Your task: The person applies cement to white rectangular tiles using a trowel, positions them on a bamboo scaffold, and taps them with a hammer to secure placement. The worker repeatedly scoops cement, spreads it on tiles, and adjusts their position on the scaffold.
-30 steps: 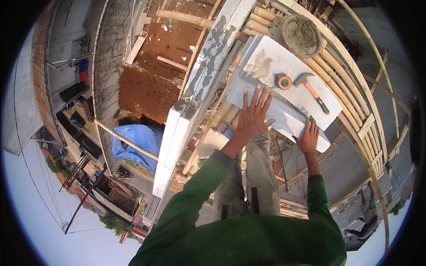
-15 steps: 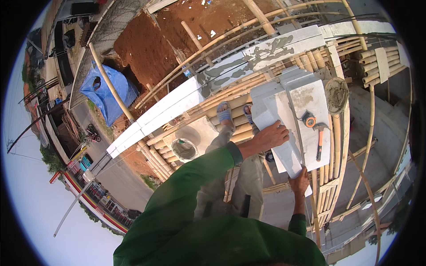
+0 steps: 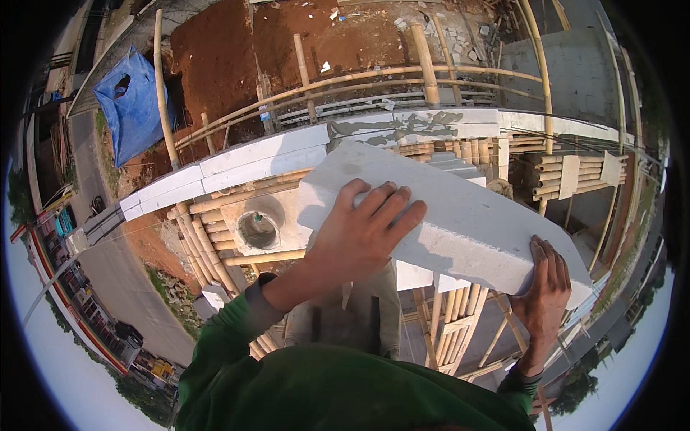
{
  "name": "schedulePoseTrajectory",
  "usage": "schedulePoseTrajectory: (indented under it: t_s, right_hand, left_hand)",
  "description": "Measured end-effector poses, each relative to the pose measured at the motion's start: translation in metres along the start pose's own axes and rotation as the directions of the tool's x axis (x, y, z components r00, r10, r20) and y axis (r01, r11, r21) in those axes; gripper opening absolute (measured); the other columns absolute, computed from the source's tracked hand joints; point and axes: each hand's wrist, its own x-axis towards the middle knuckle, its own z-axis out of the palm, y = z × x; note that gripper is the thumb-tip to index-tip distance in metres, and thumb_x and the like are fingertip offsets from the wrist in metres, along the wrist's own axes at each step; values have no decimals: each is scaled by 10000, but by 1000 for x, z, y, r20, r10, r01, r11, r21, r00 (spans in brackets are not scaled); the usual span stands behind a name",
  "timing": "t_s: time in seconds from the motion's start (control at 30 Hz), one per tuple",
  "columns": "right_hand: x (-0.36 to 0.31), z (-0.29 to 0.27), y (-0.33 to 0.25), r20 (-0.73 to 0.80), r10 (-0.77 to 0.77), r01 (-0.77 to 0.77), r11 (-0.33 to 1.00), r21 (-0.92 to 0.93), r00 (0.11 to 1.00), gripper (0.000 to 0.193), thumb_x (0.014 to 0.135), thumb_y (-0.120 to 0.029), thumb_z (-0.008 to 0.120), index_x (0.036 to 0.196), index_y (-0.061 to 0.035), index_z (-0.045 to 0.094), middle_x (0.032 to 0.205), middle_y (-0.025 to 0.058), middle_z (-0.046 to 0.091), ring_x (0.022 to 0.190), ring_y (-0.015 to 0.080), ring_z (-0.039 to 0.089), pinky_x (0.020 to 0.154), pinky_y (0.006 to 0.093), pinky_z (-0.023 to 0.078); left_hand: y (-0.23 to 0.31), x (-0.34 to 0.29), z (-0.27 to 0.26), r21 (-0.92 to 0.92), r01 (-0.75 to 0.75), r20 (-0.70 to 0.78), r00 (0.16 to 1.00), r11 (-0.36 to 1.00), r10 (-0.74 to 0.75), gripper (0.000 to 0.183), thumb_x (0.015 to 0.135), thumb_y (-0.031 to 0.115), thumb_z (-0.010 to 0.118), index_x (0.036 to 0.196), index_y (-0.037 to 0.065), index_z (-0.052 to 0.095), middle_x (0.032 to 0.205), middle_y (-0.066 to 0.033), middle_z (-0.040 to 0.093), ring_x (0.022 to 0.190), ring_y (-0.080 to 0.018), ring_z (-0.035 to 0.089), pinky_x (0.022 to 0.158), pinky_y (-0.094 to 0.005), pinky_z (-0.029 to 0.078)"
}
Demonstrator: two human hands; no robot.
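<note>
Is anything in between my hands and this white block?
Nothing visible: the left hand and right hand both touch the white block directly, fingers over its near edge, the right one close to its right end. The palm sides are hidden.

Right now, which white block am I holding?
The large block nearest you, with your left hand near its left end and your right hand near its right. The wall blocks beyond have no hand on them.

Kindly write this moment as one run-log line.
left hand: grips pale block at near edge | right hand: grips its right end | beyond block: white wall with grey mortar patches
</note>
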Motion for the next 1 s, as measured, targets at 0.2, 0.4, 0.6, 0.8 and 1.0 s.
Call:
schedulePoseTrajectory:
  t_s: [0.2,0.4,0.6,0.8,1.0]
  right_hand:
    - [189,122,68,-78,-212,190,956,-224,974,877,602,-32,835,1416,-40,511,1334,160,617,1216,378,608,1070,461,502]
    - [327,277,90,205,-370,414,876,-248,906,816,672,-130,848,1399,-60,485,1340,152,602,1260,354,594,1106,451,474]
    - [346,409,72,322,-387,448,883,-140,864,764,683,-127,842,1357,-87,484,1308,146,603,1250,369,597,1081,461,489]
    - [318,468,51,326,-331,362,932,-35,885,781,682,-95,843,1375,-110,483,1318,137,597,1220,371,617,1049,473,507]
    - [313,505,53,287,-376,390,921,7,881,763,696,-97,823,1383,-106,491,1318,134,592,1200,372,618,1053,469,501]
  left_hand:
    - [-107,98,143,124,265,-271,936,956,-224,735,700,106,831,1374,132,539,1235,-90,573,1206,-288,547,1087,-537,355]
    - [-156,104,300,116,579,-153,813,807,-561,648,739,112,846,1322,114,564,1190,-102,578,1190,-320,574,1074,-625,393]
    - [-183,69,387,262,648,2,741,716,-672,516,811,122,796,1277,122,574,1208,-82,584,1202,-290,579,1075,-656,398]
    - [-201,45,423,353,601,35,757,717,-652,522,832,147,783,1303,124,560,1223,-76,574,1207,-280,572,1097,-673,377]
    - [-211,35,445,388,558,121,759,734,-640,506,856,174,763,1309,123,545,1226,-71,563,1212,-272,566,1068,-662,389]
